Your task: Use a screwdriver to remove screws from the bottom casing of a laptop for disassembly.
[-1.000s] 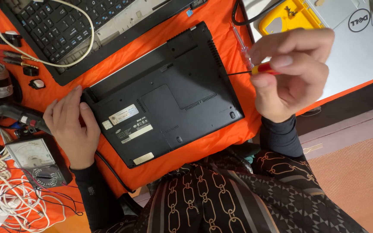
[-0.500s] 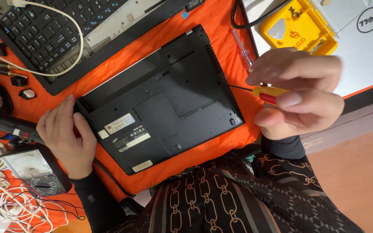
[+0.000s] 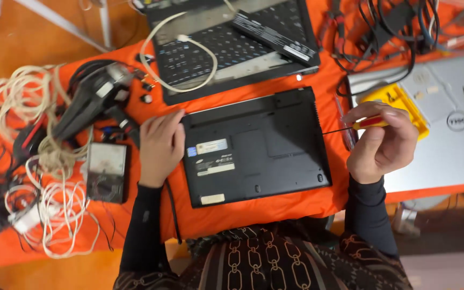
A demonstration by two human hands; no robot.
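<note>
Orange cloth (image 3: 275,215) covers the bench under everything. At its centre lies the black laptop (image 3: 256,146), turned underside up, with a second opened laptop (image 3: 226,48) at twelve o'clock and a silver one (image 3: 436,150) at three. At nine o'clock our left hand (image 3: 159,145) presses flat, fingers spread and relaxed, against the black laptop's left edge, steadying it. Our right hand (image 3: 382,142), at three, has its fingers clenched around a red-and-yellow screwdriver (image 3: 358,124), its thin shaft pointing at the laptop's right edge. We judge we are working on the base screws; the next move calls for seating the tip squarely in a screw head.
</note>
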